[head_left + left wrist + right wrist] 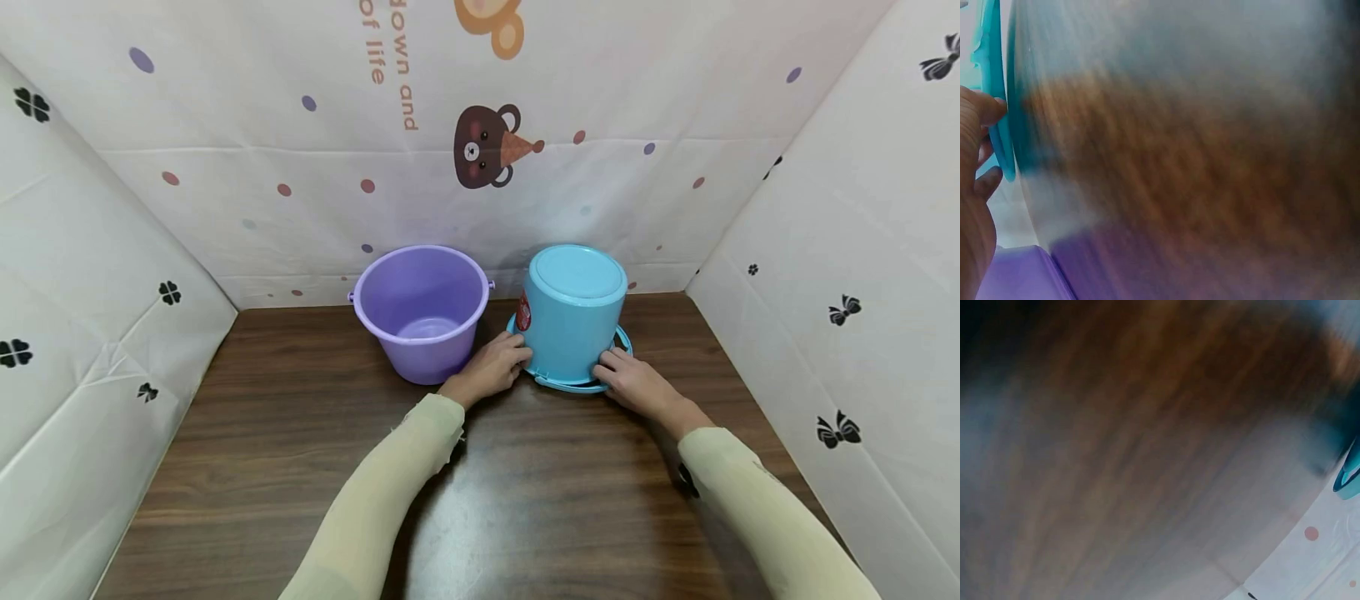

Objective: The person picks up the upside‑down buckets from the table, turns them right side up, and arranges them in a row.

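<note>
A light-blue bucket stands upside down on the wooden table, its base facing up. Its blue handle lies low around the front of the rim. My left hand grips the rim at the left, and the left wrist view shows its thumb and fingers around the blue edge. At the opposite side my right hand holds the rim with bent fingers. In the right wrist view only a bit of blue plastic shows. An upright purple bucket is just left of my left hand.
The dark wooden table runs up to a printed white back sheet. White side sheets stand at the left and right. Much of both wrist views is blurred.
</note>
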